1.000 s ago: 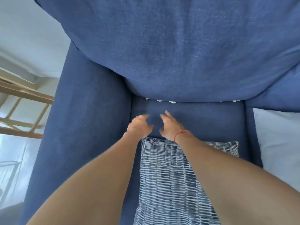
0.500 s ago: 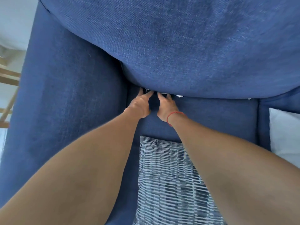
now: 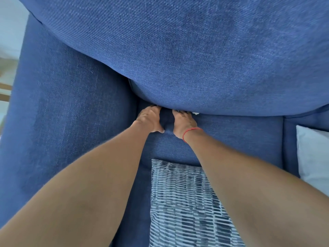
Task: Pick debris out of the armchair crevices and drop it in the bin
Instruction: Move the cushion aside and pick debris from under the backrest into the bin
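My left hand (image 3: pixel 150 120) and right hand (image 3: pixel 183 122) burrow under the back cushion (image 3: pixel 195 59) for debris (image 3: pixel 195 113); grip hidden, cannot tell.

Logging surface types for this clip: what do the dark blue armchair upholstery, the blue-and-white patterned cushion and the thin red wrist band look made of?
Dark blue armchair upholstery: woven fabric, matte, with visible diagonal twill ribs, denim-like. Blue-and-white patterned cushion: likely printed cloth, matte; weave too blurred to tell. Thin red wrist band: seemingly string or cord; too small to confirm.
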A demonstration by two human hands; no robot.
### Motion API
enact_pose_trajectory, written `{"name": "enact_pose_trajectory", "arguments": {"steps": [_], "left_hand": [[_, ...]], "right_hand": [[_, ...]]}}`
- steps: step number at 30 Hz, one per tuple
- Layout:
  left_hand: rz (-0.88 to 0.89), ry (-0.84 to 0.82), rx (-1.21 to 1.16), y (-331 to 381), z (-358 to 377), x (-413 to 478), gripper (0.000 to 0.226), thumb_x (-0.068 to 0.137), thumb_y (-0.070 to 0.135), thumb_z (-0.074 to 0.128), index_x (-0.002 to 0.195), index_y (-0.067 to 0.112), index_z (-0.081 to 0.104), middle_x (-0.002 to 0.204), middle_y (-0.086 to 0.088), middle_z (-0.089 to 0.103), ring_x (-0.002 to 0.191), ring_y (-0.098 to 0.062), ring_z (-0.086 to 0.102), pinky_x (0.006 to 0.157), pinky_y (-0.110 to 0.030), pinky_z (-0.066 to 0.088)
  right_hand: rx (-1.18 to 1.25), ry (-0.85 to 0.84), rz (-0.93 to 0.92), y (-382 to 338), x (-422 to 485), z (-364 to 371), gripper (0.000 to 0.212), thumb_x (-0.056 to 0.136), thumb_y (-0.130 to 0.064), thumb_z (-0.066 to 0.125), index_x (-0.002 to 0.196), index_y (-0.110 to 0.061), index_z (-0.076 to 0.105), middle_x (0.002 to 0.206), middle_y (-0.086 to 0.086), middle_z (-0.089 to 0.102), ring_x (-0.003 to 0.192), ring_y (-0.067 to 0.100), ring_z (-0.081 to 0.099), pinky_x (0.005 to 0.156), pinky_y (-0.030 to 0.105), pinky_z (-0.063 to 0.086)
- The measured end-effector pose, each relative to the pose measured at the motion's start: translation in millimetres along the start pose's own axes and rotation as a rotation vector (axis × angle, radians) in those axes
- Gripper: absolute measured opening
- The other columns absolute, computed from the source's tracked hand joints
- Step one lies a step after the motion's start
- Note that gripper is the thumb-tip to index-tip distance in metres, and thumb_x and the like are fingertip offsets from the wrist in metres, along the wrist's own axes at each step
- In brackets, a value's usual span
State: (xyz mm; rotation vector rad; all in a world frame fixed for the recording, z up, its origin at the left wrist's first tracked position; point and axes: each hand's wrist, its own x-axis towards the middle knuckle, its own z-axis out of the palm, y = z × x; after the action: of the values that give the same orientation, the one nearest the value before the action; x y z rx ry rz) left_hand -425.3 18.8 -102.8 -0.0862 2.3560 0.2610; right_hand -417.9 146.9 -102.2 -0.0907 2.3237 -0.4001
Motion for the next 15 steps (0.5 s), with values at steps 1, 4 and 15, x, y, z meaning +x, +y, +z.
{"name": "enact_pose_trajectory", "arguments": {"steps": [1,4,15], "left_hand": [[-0.003,0.012,-0.022,1,0,-3,0.086,0.066,0.033,0.085,0.138,0.011,0.044,0.137,-0.007,0.053,0.13,-0.024,0.049,0.106,-0.032,0.043],[-0.036,0.098,-0.161,3,3,-18,0.051,0.077,0.023,0.077,0.122,0.008,0.058,0.123,-0.011,0.062,0.114,-0.03,0.06,0.096,-0.033,0.051],[-0.107,0.365,-0.565,-31,-9,-123,0.026,0.093,0.011,0.05,0.115,0.008,0.061,0.102,-0.016,0.067,0.088,-0.032,0.064,0.078,-0.036,0.056]], "right_hand": [[-0.008,0.015,-0.009,0,-3,-1,0.073,0.086,0.001,0.058,0.15,-0.016,0.026,0.152,0.005,0.036,0.14,0.029,0.032,0.107,0.038,0.042],[-0.005,0.067,-0.041,-1,-18,-5,0.053,0.084,0.002,0.054,0.135,-0.011,0.046,0.136,0.011,0.053,0.125,0.032,0.05,0.096,0.038,0.047],[0.134,0.262,-0.09,-40,-104,-33,0.027,0.095,-0.023,0.052,0.117,-0.008,0.056,0.114,0.018,0.063,0.106,0.039,0.059,0.08,0.038,0.047]]}}
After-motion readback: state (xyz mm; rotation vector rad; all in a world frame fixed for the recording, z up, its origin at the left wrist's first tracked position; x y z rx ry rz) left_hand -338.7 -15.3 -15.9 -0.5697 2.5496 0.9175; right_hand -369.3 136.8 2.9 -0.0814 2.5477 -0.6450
